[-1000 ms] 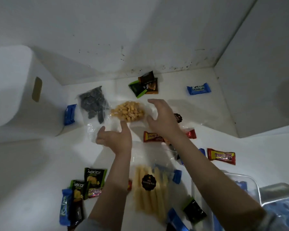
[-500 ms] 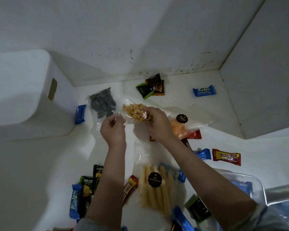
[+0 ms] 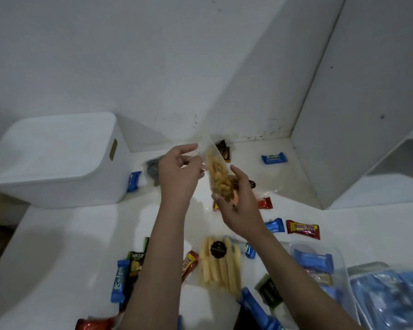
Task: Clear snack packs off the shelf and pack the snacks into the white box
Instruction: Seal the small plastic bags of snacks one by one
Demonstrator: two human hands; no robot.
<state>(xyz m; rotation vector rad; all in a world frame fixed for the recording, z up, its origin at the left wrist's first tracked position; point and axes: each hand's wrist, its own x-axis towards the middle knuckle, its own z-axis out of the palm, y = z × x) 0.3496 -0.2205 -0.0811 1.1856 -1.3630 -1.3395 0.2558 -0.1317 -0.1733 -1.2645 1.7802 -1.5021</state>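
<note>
A clear bag of yellow puffed snacks (image 3: 217,172) hangs upright above the white shelf (image 3: 57,234). My right hand (image 3: 239,206) grips its lower end and my left hand (image 3: 179,175) pinches its upper left edge. The white box (image 3: 55,160), with a slot handle, stands at the left. Small snack packs lie scattered on the shelf: a blue Kalpa pack (image 3: 274,158) at the back right, a red Beng-Beng bar (image 3: 302,229), a clear bag of pale sticks (image 3: 221,265) and a dark-filled bag (image 3: 153,170) partly behind my left hand.
A clear plastic container (image 3: 339,256) with blue packs sits at the lower right, beside a second one (image 3: 391,296). A white wall panel (image 3: 358,115) closes the right side. More wrappers (image 3: 129,270) lie at the lower left between my arms and the shelf edge.
Both hands closed on the yellow snack bag, lifted it off the shelf and turned it upright. The view has tilted up, so the shelf sits lower in frame.
</note>
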